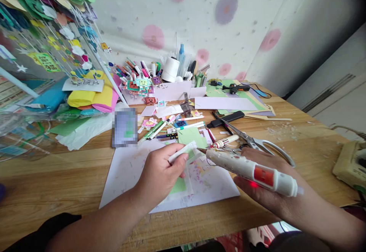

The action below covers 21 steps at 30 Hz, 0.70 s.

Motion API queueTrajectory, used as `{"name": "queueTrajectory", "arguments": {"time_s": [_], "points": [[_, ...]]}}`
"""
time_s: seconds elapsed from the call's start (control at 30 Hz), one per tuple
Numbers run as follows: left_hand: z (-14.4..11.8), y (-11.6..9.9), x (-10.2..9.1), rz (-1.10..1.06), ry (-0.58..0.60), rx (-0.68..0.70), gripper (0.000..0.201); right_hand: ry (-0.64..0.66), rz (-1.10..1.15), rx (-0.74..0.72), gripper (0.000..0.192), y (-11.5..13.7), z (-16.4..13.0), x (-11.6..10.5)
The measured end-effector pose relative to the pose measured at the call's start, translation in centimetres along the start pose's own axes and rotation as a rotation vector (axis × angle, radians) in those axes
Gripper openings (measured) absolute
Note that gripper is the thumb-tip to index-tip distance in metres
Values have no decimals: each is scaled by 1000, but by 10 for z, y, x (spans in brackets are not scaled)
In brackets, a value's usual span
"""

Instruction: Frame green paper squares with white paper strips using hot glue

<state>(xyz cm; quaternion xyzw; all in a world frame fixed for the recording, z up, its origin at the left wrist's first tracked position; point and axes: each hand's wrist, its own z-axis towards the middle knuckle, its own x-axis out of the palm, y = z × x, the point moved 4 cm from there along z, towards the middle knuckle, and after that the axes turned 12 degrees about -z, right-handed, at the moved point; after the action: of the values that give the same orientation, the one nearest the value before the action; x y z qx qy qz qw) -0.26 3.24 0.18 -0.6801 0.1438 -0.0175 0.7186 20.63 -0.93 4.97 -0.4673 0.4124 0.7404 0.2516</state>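
The left hand [158,172] pinches a white strip [182,153] between thumb and fingers, near the middle of the frame; the strip tops a see-through sleeve [189,185] with green paper showing through, which hangs below the fingers over a white board [124,177]. The right hand [265,179], right of centre, is wrapped around a white glue gun [248,166], whose tip points left and sits at or just beside the strip's right end; whether they touch I cannot tell. Its trigger finger is hidden behind the gun.

The step in hand looks to be gluing along the strip's end or edge. The next move would call for a steady left pinch and a small, controlled pass of the tip, keeping the hot nozzle clear of the fingertips.

The left forearm rises from the lower left with the wrist fairly straight; the right comes in from the lower right, knuckles up, the gun lying slantwise across the hand.

Just above the right hand lie scissors [257,141]. Green paper scraps [191,135] and pens [156,129] spread above the board, with a black cutter [228,119] to their right. Paper ornaments [45,62] hang at the upper left.
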Motion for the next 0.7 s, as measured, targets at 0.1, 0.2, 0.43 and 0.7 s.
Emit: {"name": "queueTrajectory", "arguments": {"time_s": [0.1,0.2,0.43,0.7], "points": [[2,2,-1,-33,-16,-4,17,28,-3,3,13,-3,-3,0],[3,1,-1,-46,-23,-3,16,66,7,30,13,-5,-3,3],[2,0,-1,-59,-24,2,17,71,10,43,11,-3,-4,3],[3,0,0,-178,-19,-44,17,55,12,11,12,-5,-7,2]]}}
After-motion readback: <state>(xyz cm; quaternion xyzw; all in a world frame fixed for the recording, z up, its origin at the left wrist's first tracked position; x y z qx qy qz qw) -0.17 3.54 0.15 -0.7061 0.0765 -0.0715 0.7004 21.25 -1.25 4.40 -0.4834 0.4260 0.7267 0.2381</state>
